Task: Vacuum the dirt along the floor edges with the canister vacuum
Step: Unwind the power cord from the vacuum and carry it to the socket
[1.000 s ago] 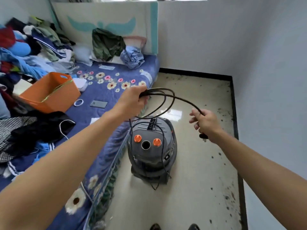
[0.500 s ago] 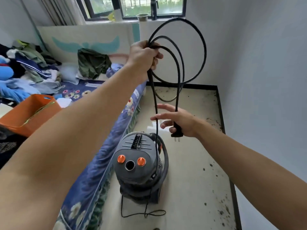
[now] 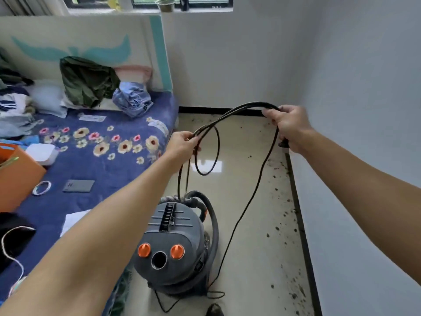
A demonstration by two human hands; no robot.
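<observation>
two hands raised over the floor, both gripping the black power cord (image 3: 247,199). left hand (image 3: 183,145) curled around a bunch of strands, with one loop drooping below it. right hand (image 3: 288,126) fisted on the arched strands out toward the right-hand wall, with a dark end of the cord poking from under the palm, too hidden to say whether plug or not. between the hands, several strands running side by side in a shallow arc. from the right hand, a single strand dropping down to the base of the canister vacuum (image 3: 173,249). grey vacuum upright on the pale floor (image 3: 250,258), just beside the bed (image 3: 109,169), with two orange knobs flanking an open round port, and a grey hose (image 3: 210,215) curving along its right side. dark dirt specks (image 3: 283,214) scattered along the floor edge by the right wall and along the far skirting. on the floral bedspread: clothes, an orange box (image 3: 19,179), a phone (image 3: 78,185).
</observation>
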